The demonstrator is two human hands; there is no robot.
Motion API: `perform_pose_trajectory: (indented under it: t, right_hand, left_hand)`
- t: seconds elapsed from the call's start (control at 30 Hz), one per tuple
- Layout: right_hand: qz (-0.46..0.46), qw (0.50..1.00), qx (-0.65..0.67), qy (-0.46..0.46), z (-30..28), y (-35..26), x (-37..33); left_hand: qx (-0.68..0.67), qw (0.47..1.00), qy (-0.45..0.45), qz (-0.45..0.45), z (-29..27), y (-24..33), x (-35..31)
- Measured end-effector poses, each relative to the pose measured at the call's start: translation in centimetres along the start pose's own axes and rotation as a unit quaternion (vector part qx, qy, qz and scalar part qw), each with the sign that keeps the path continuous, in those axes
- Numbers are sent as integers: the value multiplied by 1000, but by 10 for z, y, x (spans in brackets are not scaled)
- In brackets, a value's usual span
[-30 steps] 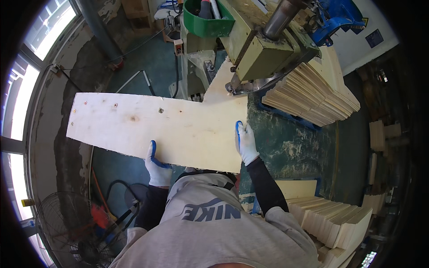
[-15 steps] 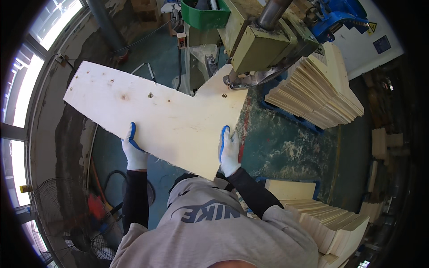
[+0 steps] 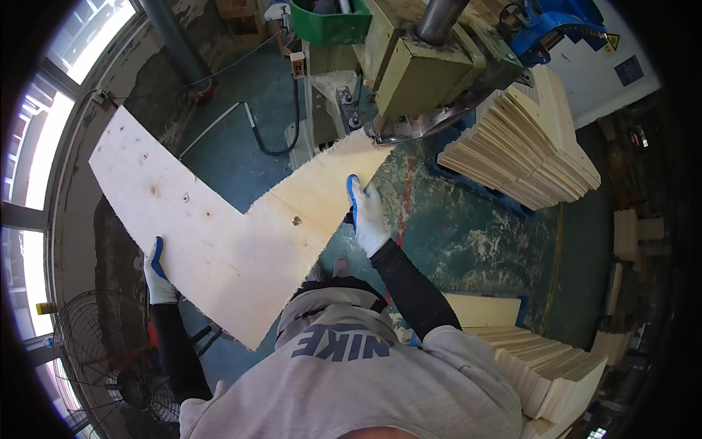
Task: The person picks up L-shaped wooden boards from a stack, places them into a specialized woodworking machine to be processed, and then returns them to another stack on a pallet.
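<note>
I hold the board (image 3: 241, 256) above the floor (image 3: 461, 241). The left hand (image 3: 157, 274) grasps the board's near left edge, thumb on top. The right hand (image 3: 371, 217) grasps its right edge, thumb on top. The board's far right end is at the machine (image 3: 424, 77); I cannot tell whether they touch. A wood stack (image 3: 519, 150) stands right of the machine.

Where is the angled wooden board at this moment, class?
In the head view, the board sits mostly left of centre between the left hand and right hand, its upper-right end by the olive-green machine.
</note>
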State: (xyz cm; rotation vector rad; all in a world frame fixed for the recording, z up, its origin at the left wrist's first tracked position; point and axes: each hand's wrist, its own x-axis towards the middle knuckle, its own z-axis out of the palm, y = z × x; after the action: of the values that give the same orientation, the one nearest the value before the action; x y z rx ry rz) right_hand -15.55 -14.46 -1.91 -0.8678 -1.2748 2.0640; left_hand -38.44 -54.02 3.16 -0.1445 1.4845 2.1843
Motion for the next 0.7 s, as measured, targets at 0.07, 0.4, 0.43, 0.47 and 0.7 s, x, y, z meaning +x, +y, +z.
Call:
perform_pose_trajectory:
  t: [0.07, 0.4, 0.43, 0.47, 0.7]
  right_hand:
    - [-17, 1000, -15, -3, 1, -2, 11]
    - [45, 993, -109, -20, 9, -5, 17]
    - [36, 993, -114, -14, 6, -1, 22]
    - [26, 993, -119, -9, 4, 2, 26]
    - [12, 990, -138, 12, 7, 6, 19]
  left_hand:
    - [13, 1000, 19, 4, -6, -7, 7]
    - [24, 999, 17, -20, 7, 3, 16]
    - [39, 999, 24, -17, 6, 3, 22]
    - [48, 998, 27, -20, 5, 4, 25]
    - [54, 998, 42, -12, 12, 0, 30]
